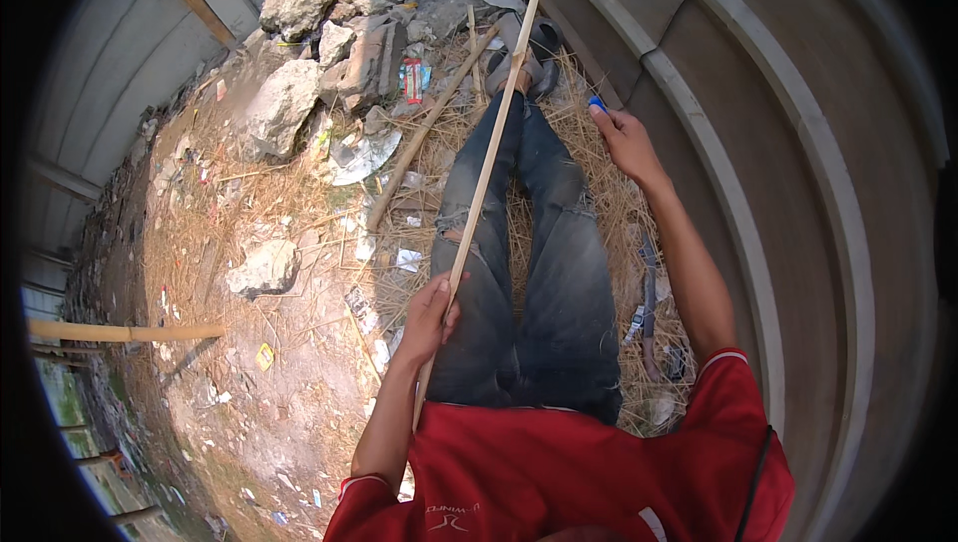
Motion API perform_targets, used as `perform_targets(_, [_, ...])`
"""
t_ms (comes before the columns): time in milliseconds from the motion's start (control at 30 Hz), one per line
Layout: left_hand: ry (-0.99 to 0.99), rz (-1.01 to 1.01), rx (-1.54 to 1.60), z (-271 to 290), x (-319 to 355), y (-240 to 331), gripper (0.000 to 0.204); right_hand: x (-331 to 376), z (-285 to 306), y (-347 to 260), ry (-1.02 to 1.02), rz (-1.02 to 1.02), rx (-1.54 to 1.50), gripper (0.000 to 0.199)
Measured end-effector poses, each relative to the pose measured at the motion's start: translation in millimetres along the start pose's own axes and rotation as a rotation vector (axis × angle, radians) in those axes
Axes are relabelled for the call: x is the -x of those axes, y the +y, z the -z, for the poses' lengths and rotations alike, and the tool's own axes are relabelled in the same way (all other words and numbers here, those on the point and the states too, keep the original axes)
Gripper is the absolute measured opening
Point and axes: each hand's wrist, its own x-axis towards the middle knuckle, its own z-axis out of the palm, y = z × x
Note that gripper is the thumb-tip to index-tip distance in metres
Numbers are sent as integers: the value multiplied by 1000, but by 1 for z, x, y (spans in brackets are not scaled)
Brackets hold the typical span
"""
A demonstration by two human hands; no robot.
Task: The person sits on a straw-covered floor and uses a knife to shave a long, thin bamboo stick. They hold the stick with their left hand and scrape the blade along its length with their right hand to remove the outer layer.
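Note:
A long, thin strip of pale wood or split bamboo [486, 173] runs slantwise over my legs, from beside my waist to past my feet. Around its lower part, above my thigh, my left hand [427, 324] is closed. My right hand [626, 146] is raised to the right of my lower legs, near the corrugated wall, with its fingers closed on a small blue object [597, 103]. Most of that object is hidden by the fingers, so its kind cannot be made out. The right hand is apart from the strip.
Dry straw [589, 133] lies under my outstretched legs. A brown stick [424, 133] rests left of them. Broken rocks [284, 103] and litter cover the ground at the far left. The corrugated wall [738, 143] rises close on my right. A bamboo pole [130, 331] juts in from the left.

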Motion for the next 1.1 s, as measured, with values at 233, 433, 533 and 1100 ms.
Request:
perform_targets(233, [69,-116,-56,-22,-32,26,40,106,-66,-75,-340,341,123,51])
perform_targets(433, [137,-217,-107,-36,-49,33,38,140,-95,-81,-446,380,241,53])
perform_targets(533, [203,-255,-207,-34,-51,29,37,134,-104,-74,-390,433,343,55])
perform_targets(1100, [-61,27,-49,-17,-5,0,37,-10,2,-18,147,227,519,66])
